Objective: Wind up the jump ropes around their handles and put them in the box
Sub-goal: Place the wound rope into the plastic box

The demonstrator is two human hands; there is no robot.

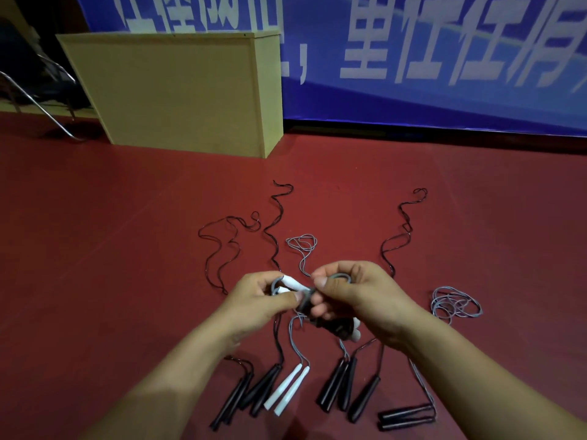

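Note:
My left hand (pixel 259 301) grips a pair of white handles (pixel 293 283) with grey rope wound round them. My right hand (pixel 352 293) pinches a loop of that grey rope (pixel 340 277) at the handles' right end. Both hands hover above the red floor. Beneath them lie several jump ropes side by side: black handles (pixel 260 389), a white-handled pair (pixel 287 389), more black handles (pixel 338 384), and a black pair (pixel 406 416) at the right. Their thin cords (pixel 276 230) snake away from me. The pale wooden box (pixel 178 90) stands at the back left.
A loose grey rope coil (pixel 455 304) lies on the floor to the right. A blue banner (pixel 444 58) with white characters hangs behind. A metal chair frame (pixel 38 103) stands at the far left next to the box.

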